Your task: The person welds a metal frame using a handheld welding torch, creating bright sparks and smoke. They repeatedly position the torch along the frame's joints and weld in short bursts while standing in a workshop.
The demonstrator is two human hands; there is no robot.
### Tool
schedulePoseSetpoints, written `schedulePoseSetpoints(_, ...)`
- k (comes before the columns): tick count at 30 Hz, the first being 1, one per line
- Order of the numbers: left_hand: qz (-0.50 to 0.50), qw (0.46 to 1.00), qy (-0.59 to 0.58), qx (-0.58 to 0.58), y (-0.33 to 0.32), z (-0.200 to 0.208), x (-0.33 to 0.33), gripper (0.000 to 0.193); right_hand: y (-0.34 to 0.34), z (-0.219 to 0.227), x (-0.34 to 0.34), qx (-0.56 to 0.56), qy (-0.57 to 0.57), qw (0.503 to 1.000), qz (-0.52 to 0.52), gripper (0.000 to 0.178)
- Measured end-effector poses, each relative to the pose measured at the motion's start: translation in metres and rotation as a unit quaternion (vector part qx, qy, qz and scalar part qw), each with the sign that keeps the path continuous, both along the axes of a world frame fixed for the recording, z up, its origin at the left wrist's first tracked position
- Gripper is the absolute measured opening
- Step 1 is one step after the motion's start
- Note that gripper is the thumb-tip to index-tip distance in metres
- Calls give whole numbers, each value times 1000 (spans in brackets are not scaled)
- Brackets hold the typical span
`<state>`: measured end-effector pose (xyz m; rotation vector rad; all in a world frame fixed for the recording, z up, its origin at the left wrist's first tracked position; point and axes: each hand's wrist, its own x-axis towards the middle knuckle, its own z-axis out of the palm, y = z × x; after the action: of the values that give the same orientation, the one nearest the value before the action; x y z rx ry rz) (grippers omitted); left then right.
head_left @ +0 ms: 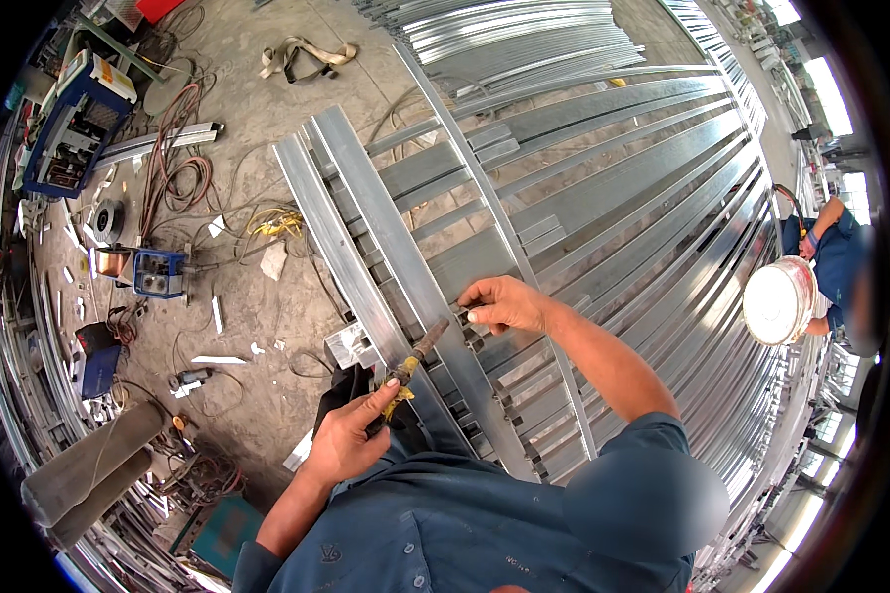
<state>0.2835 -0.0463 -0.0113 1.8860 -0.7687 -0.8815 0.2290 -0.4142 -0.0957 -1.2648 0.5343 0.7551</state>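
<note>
My left hand (pixel 346 435) is wrapped round the handle of a welding torch (pixel 425 348), which has yellow wrapping and a dull, brownish nozzle. The nozzle points up and right, over a long silver metal beam (pixel 391 237). Beyond the tip, my right hand (pixel 509 304) has its fingers pinched at a small dark metal piece (pixel 465 317) by the beam's edge. Its fingertips partly cover that piece. More small dark pieces (pixel 509 405) sit along the same edge, nearer to me. A second silver beam (pixel 311 198) runs parallel on the left.
Silver slats (pixel 603 232) stretch away to the right under a crossing rail (pixel 475 178). At far right a person holds a white bucket (pixel 779 301). A blue welding machine (pixel 79 124), a wire feeder (pixel 158 272), coiled cables (pixel 183 163) and gas cylinders (pixel 94 465) stand or lie to the left.
</note>
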Motion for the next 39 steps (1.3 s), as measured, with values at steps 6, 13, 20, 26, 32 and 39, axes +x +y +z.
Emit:
schedulePoseSetpoints(6, -4, 1000, 5, 6, 0, -1, 0, 72, 1, 4, 2, -20, 1, 1000, 10, 31)
schedulePoseSetpoints(13, -8, 1000, 8, 6, -4, -1, 1, 72, -3, 3, 3, -25, 5, 999, 34, 34)
schedulePoseSetpoints(20, -9, 1000, 8, 16, -7, -1, 1, 72, -4, -2, 1, -19, -2, 999, 32, 34)
schedulePoseSetpoints(26, -8, 1000, 0, 16, -9, -2, 0, 73, -4, -1, 2, -18, -3, 999, 32, 34)
schedulePoseSetpoints(32, -13, 999, 13, 30, -9, -2, 1, 72, -5, -4, 0, -15, -5, 999, 37, 35)
schedulePoseSetpoints(39, -20, 1000, -3, 10, -11, -4, 2, 71, -5, 0, 2, -18, 7, 999, 34, 34)
